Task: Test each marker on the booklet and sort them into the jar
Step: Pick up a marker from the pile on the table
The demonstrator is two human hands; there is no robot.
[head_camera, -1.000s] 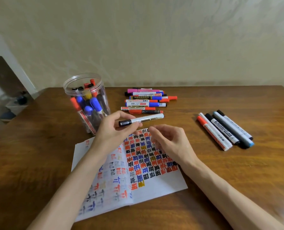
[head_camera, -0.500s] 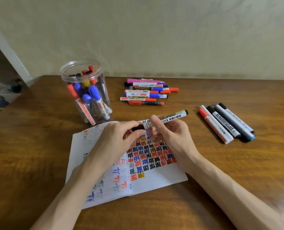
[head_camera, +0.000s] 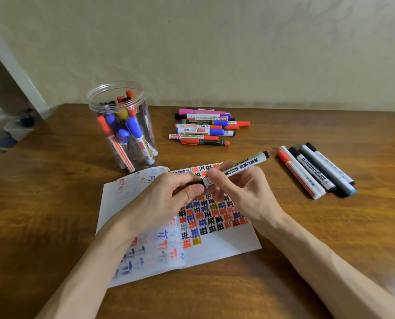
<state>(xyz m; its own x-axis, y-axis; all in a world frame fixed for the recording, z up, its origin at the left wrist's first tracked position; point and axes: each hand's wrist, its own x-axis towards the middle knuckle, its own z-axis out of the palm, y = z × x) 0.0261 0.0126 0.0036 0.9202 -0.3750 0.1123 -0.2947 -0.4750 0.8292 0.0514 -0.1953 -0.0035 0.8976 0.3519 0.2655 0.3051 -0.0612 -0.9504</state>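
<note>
Both hands meet over the open booklet (head_camera: 215,247), and I judge the reason to be that the marker (head_camera: 244,163) is being uncapped right above the page where it is to be tried. The left hand (head_camera: 166,199) has its fingers curled, thumb and forefinger pinching the black cap end. The right hand (head_camera: 244,194) pinches the white barrel between thumb and forefinger just beside them, its other fingers folded underneath as a rest. Two grips this close together suit a short, straight pull apart. Whether the cap has started to slide I cannot tell, since the left fingers cover the joint.

The marker hangs in the air between the two sets of fingers, clear of the page. Its long axis slants from the left fingers up and away past the right fingers. The black tail plug sticks out free beyond the right knuckles, toward the far right. The writing end (buried in the left grip) points back toward the near left.

The jar (head_camera: 122,125) stands on the table (head_camera: 53,203) beyond the left fingers, well apart, mouth open and already holding markers, an easy reach for that hand. A loose pile of markers (head_camera: 203,127) lies beyond both sets of fingers, and a row of four (head_camera: 314,171) lies out past the right fingers.
</note>
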